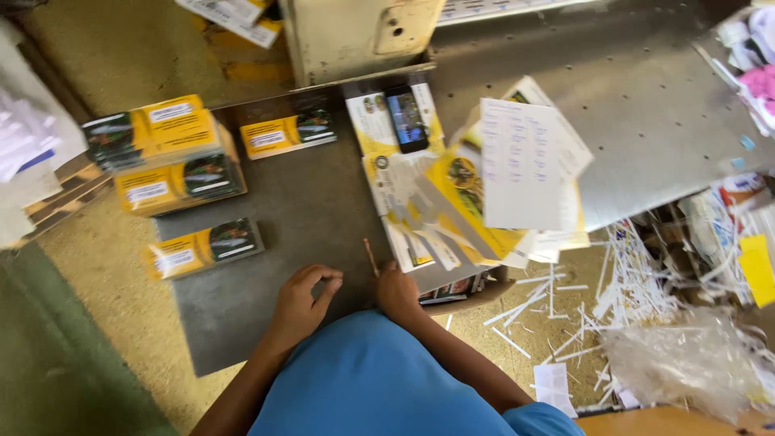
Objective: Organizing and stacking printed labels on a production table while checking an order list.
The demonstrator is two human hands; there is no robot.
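I'm between bundles, I'd say: several stacks of yellow leaflets are already laid out, and both hands are at the near edge of the dark board point(307, 210). My left hand point(303, 300) rests on the board with fingers curled in, thumb meeting fingertips; whether anything is pinched inside, I can't tell. My right hand point(397, 292) is closed round a thin stick point(370, 257) that pokes up and away from me, its tip right at the board's right edge.

The loose leaflets point(464, 206) lie fanned just right of the board, with a white printed sheet point(521, 165) on top and a phone point(407, 119) at their far end. A single bundle point(206, 246) sits on the board's left edge near my left hand; the bigger pile of bundles point(165, 153) is off the far left corner, and one more bundle point(286, 133) lies at the far edge.

Next move, as I judge it, calls for reaching right to the loose leaflets and squaring a batch; the stick would need parking first. Both forearms come in low from my body, wrists bent down, elbows tucked.
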